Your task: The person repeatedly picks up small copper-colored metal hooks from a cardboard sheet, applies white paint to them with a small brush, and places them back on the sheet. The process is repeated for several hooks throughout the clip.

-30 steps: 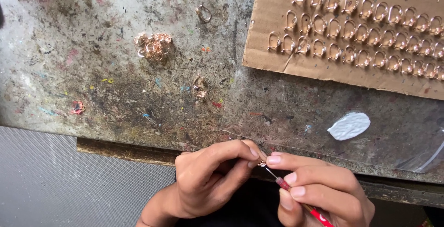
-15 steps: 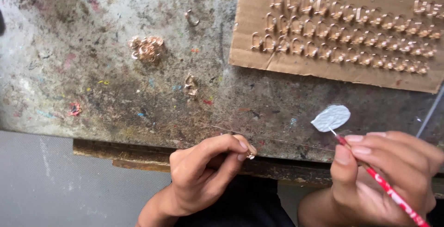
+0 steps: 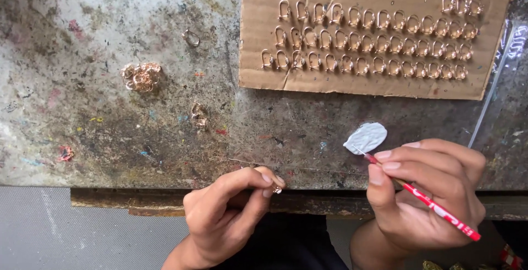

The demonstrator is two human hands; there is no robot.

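The right hand (image 3: 423,198) grips a red pen-like tool (image 3: 434,206), and its tip now touches the white paste blob (image 3: 366,138), having moved away from the left hand (image 3: 228,215), which still pinches a tiny gold piece (image 3: 276,189) at the bench edge.

**A stained counter over a grey floor**

The counter (image 3: 99,138) fills most of the view, its top a worn, mottled grey-brown, flecked with spots of red, blue, yellow and pink paint and paler scuffed patches toward its far left corner. Along the counter's near edge runs a dark, rusty-looking lip (image 3: 137,201). Below that edge, to the left, lies a plain grey floor (image 3: 49,231) with a fine texture. The light is soft and even, casting no hard shadows on the counter.
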